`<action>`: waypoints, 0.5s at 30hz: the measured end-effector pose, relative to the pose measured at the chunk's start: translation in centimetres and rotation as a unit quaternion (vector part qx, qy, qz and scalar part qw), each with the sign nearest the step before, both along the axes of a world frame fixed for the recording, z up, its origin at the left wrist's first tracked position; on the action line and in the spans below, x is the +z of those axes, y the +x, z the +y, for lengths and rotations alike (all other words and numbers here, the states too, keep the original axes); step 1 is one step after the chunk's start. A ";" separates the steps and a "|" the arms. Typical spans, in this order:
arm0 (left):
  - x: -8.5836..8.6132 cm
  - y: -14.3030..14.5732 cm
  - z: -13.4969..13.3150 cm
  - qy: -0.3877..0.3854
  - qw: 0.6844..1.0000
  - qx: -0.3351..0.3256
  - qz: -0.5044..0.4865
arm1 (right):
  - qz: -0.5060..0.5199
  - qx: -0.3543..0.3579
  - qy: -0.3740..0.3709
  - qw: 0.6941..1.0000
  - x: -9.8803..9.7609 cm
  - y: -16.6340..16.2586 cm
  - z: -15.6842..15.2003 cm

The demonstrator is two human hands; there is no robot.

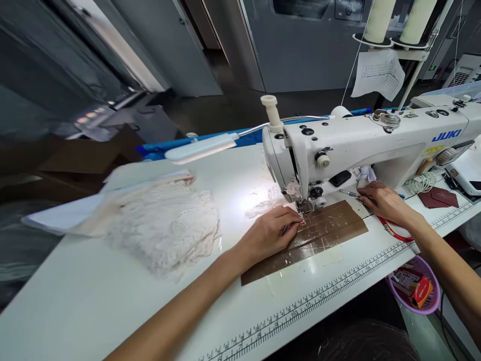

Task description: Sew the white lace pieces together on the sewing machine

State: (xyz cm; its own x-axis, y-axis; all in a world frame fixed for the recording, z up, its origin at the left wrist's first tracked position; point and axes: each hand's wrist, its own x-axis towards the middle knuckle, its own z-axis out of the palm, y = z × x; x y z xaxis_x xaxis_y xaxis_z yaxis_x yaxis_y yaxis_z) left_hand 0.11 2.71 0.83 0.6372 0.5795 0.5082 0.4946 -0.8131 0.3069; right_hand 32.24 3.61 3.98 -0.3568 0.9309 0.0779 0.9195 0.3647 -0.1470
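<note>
Your left hand (pixel 272 230) pinches the lace strip (pixel 263 206) right at the presser foot (pixel 303 206); your right hand (pixel 379 198) rests flat, fingers loosely spread, holding nothing, just right of it.

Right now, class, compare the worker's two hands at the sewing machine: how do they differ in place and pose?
The left hand lies in front of the presser foot, fingers curled, pinching a small piece; the right hand lies further right, under the machine's arm, flatter. The left hand rests on the brown sheet; the right hand sits at its far corner by red-handled scissors. Both are bare and rest on the table.
</note>
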 end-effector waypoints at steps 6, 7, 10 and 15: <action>-0.5 -0.2 -0.5 0.008 0.999 0.044 -0.011 | 0.085 0.001 0.027 0.996 1.2 0.8 -1.2; -0.6 -0.2 -0.6 -0.004 0.998 0.060 -0.017 | 0.104 0.013 0.030 0.994 1.4 0.7 -1.5; -0.7 -0.2 -0.9 -0.035 0.995 0.080 -0.046 | 0.143 0.058 0.002 0.988 1.9 -0.9 -2.0; -0.8 -0.2 -0.7 0.018 0.998 0.030 -0.049 | 0.144 0.114 -0.035 0.982 1.5 -3.9 -2.1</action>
State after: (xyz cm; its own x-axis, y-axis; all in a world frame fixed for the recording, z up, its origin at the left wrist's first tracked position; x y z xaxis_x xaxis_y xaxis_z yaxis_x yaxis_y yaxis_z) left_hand -0.08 1.99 -0.01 0.5475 0.5959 0.5875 0.5122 -0.7938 0.3278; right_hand 28.34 1.48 5.46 -0.5285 0.8363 0.1457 0.7317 0.5358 -0.4213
